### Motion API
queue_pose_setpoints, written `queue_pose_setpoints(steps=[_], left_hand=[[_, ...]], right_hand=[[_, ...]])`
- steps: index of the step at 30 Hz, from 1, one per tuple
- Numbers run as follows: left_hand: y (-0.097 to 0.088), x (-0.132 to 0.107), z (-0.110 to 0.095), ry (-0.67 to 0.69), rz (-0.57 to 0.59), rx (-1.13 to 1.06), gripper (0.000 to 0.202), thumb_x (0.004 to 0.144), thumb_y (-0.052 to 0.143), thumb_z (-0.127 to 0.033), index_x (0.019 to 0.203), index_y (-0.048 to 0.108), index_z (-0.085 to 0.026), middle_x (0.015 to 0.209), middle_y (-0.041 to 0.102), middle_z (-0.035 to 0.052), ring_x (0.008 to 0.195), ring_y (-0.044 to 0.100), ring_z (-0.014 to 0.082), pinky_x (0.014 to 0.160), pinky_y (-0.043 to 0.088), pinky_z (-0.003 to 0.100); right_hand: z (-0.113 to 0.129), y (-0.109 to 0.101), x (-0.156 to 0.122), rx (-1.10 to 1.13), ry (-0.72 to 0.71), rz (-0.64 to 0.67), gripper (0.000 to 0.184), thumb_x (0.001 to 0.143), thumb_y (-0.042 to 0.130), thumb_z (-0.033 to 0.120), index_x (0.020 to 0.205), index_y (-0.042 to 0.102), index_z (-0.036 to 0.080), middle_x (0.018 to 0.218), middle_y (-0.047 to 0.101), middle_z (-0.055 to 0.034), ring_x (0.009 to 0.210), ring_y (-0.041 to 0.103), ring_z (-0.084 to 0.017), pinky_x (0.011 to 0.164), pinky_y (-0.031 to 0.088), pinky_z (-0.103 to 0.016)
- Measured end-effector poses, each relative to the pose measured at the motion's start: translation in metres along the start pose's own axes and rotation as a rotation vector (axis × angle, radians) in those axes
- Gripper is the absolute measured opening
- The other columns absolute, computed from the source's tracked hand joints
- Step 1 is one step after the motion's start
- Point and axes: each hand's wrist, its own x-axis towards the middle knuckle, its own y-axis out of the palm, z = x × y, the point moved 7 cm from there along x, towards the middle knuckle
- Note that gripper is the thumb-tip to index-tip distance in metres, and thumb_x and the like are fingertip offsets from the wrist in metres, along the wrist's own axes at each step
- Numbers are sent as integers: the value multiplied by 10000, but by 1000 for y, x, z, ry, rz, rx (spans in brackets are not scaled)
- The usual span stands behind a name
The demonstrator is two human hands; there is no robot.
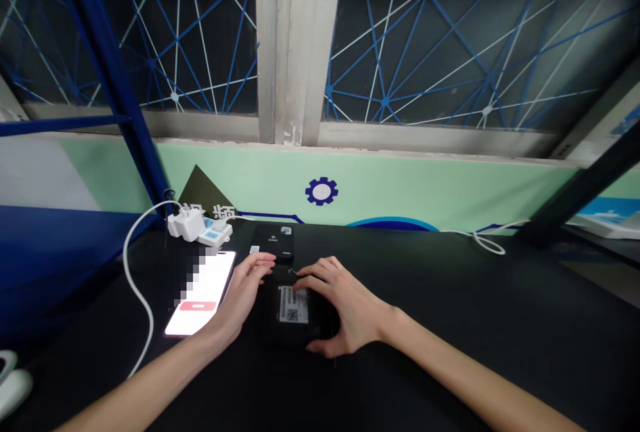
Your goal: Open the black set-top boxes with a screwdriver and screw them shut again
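A flat black device (290, 315) with a white label lies on the dark table (450, 325) in front of me. My right hand (345, 305) curls over its right side, fingertips pressing near its top edge and thumb under its near corner. My left hand (245, 295) rests along its left side with fingers stretched toward the device's top. Just beyond lies a second black box (273, 242) with a small white logo.
A lit phone (203, 292) lies left of my left hand. Behind it sit a white power strip with a charger (197, 227) and a white cable (135, 285) curving down the table. Another white cable (483, 240) lies at the back right. A blue rack post (115, 79) stands left.
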Motion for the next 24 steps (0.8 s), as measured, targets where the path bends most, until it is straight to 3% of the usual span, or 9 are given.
queue_pose_setpoints(steps=[5, 9, 12, 14, 17, 21, 24], left_hand=[[-2, 1, 1, 0, -3, -7, 311, 845, 547, -419, 1032, 683, -212, 1111, 700, 81, 1049, 645, 268, 846, 477, 364], [-3, 2, -3, -5, -9, -38, 314, 829, 562, -426, 1025, 676, -209, 1112, 690, 78, 1051, 635, 264, 825, 472, 341], [-5, 1, -7, 3, -44, -65, 256, 821, 565, -432, 922, 650, -212, 978, 656, 45, 950, 613, 226, 750, 452, 294], [-6, -1, -9, 10, -58, -67, 225, 827, 567, -432, 763, 570, -217, 793, 560, -3, 768, 545, 173, 655, 402, 260], [-3, -3, -11, -2, -36, -68, 386, 841, 567, -470, 623, 360, -228, 638, 348, -56, 585, 349, 127, 555, 293, 252], [0, -6, -11, -46, -13, -70, 574, 825, 581, -594, 593, 188, -247, 598, 164, -79, 533, 157, 114, 511, 149, 275], [2, -7, -7, -75, 22, -82, 660, 824, 587, -638, 582, 111, -249, 579, 106, -84, 532, 86, 112, 517, 99, 295]], right_hand=[[-3, 0, 0, 57, 55, -39, 646, 474, 862, 435, 1007, 565, 223, 1163, 613, -103, 975, 525, -283, 922, 396, -454], [-9, 0, -2, 81, 51, -86, 547, 465, 857, 390, 860, 513, 232, 1219, 589, -94, 1009, 510, -282, 930, 388, -452], [-18, -5, -4, 77, 68, -136, 523, 475, 853, 356, 809, 469, 232, 1261, 585, -88, 1005, 511, -274, 924, 387, -450], [-24, -11, -4, 65, 99, -177, 512, 496, 841, 346, 792, 439, 233, 1248, 602, -99, 985, 517, -275, 902, 391, -452], [-35, -19, -3, 29, 163, -234, 497, 529, 823, 345, 763, 398, 236, 1203, 627, -115, 975, 519, -281, 874, 399, -448], [-47, -23, 0, -38, 236, -275, 504, 557, 822, 384, 743, 377, 237, 1174, 633, -111, 960, 513, -283, 843, 411, -435], [-54, -21, 6, -86, 253, -284, 519, 568, 821, 402, 745, 360, 240, 1097, 642, -100, 928, 511, -281, 833, 413, -436]])
